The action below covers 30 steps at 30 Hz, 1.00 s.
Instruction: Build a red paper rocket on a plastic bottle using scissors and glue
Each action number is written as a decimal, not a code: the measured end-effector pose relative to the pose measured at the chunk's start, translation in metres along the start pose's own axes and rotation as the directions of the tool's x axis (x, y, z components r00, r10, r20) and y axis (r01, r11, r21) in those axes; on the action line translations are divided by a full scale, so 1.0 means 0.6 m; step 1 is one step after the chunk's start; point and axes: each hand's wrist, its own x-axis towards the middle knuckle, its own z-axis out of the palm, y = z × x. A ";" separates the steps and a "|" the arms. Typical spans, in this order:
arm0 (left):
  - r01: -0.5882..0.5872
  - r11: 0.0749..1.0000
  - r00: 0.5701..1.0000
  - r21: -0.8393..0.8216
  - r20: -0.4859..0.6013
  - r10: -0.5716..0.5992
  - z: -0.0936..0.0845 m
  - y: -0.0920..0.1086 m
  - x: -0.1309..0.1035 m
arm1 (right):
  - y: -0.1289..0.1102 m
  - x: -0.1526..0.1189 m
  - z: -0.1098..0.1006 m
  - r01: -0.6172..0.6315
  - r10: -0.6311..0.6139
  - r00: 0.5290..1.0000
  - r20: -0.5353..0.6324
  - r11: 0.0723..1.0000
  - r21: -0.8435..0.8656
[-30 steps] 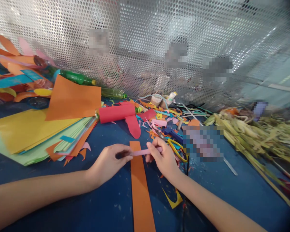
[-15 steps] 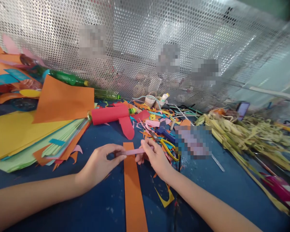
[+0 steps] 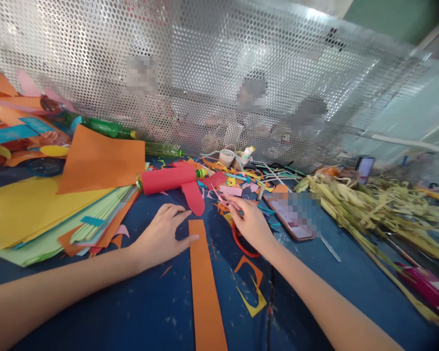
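Note:
My left hand (image 3: 164, 236) is open beside the top end of a long orange paper strip (image 3: 205, 287), thumb and fingers apart with nothing between them. My right hand (image 3: 250, 222) reaches into the paper scraps, its fingers closed near a thin pink piece (image 3: 217, 194); what they grip is too small to make out. Just below that hand shows a red scissor handle (image 3: 241, 243). Beyond both hands lies a bottle wrapped in red paper (image 3: 166, 179), with a rounded red piece (image 3: 193, 199) sticking out of it.
Stacked colored sheets (image 3: 29, 209) and an orange sheet (image 3: 104, 161) lie left. Green bottles (image 3: 106, 127) rest by the perforated metal screen (image 3: 201, 58). Rightward are a phone (image 3: 290, 217), dried husks (image 3: 336, 204) and a magenta object (image 3: 424, 287). People show blurred behind the screen.
My left hand has let go of the pink strip and opened. My right hand has moved up and right into the scraps. The yellow-handled tool is no longer visible there.

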 end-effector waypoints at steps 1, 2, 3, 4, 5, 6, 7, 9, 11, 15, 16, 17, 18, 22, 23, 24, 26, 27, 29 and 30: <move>0.007 1.000 1.000 0.024 0.022 -0.008 0.001 0.000 -0.001 | -0.002 -0.001 0.004 0.037 -0.035 0.998 0.044 0.998 -0.042; 0.014 0.999 0.999 0.038 0.046 -0.015 0.002 0.000 -0.002 | -0.005 -0.002 0.008 0.069 -0.062 0.994 0.089 0.995 -0.073; 0.017 0.999 0.998 0.043 0.067 -0.020 0.002 0.001 -0.004 | -0.009 -0.003 0.009 0.093 -0.080 0.989 0.127 0.991 -0.096; 0.016 0.999 0.996 0.041 0.083 -0.019 0.003 0.002 -0.006 | -0.013 -0.004 0.009 0.106 -0.088 0.985 0.148 0.987 -0.119; 0.014 0.999 0.996 0.034 0.093 -0.017 0.002 0.002 -0.008 | -0.017 -0.004 0.006 0.109 -0.086 0.984 0.154 0.983 -0.146; 0.014 1.000 0.995 0.024 0.099 -0.017 0.002 0.002 -0.009 | -0.021 -0.005 0.002 0.102 -0.074 0.986 0.151 0.977 -0.185; 0.016 1.000 0.995 0.010 0.103 -0.017 0.001 0.002 -0.010 | -0.024 -0.005 -0.004 0.082 -0.048 0.989 0.141 0.966 -0.245; 0.024 0.999 0.994 -0.022 0.110 -0.022 -0.001 0.001 -0.010 | -0.028 -0.007 -0.017 0.019 0.038 0.991 0.131 0.912 -0.410; 0.036 0.998 0.993 -0.058 0.115 -0.030 -0.003 -0.001 -0.009 | -0.030 -0.011 -0.029 -0.035 0.154 0.975 0.160 0.819 -0.573; 0.070 0.983 0.993 -0.168 0.103 -0.053 -0.007 -0.002 -0.004 | -0.034 -0.021 -0.042 -0.050 0.308 0.916 0.257 0.724 -0.688; 0.092 0.971 0.992 -0.221 0.102 -0.071 -0.007 -0.002 -0.003 | -0.034 -0.023 -0.044 -0.050 0.322 0.905 0.277 0.728 -0.683; 0.121 0.950 0.990 -0.287 0.108 -0.094 -0.008 -0.001 -0.003 | -0.035 -0.024 -0.046 -0.050 0.330 0.896 0.297 0.739 -0.672; 0.156 0.918 0.985 -0.364 0.121 -0.119 -0.008 0.000 -0.002 | -0.035 -0.024 -0.048 -0.054 0.338 0.887 0.315 0.752 -0.657; 0.277 0.677 0.961 -0.682 0.184 -0.208 -0.006 0.000 0.001 | -0.032 -0.019 -0.058 -0.108 0.384 0.838 0.388 0.814 -0.571; 0.296 0.605 0.954 -0.739 0.195 -0.229 -0.005 -0.001 0.002 | -0.030 -0.017 -0.060 -0.136 0.401 0.824 0.400 0.826 -0.548; 0.313 0.535 0.946 -0.785 0.206 -0.251 -0.004 -0.002 0.004 | -0.029 -0.015 -0.062 -0.167 0.420 0.812 0.406 0.832 -0.528; 0.338 0.414 0.930 -0.845 0.233 -0.283 -0.003 -0.006 0.007 | -0.027 -0.011 -0.064 -0.219 0.452 0.801 0.393 0.831 -0.511; 0.348 0.364 0.923 -0.864 0.248 -0.293 -0.003 -0.008 0.009 | -0.027 -0.010 -0.065 -0.231 0.462 0.802 0.378 0.825 -0.516; 0.371 0.281 0.910 -0.885 0.285 -0.303 -0.005 -0.011 0.013 | -0.027 -0.009 -0.067 -0.225 0.457 0.817 0.353 0.815 -0.535; 0.383 0.246 0.903 -0.891 0.304 -0.302 -0.007 -0.011 0.015 | -0.027 -0.008 -0.068 -0.211 0.446 0.822 0.354 0.815 -0.539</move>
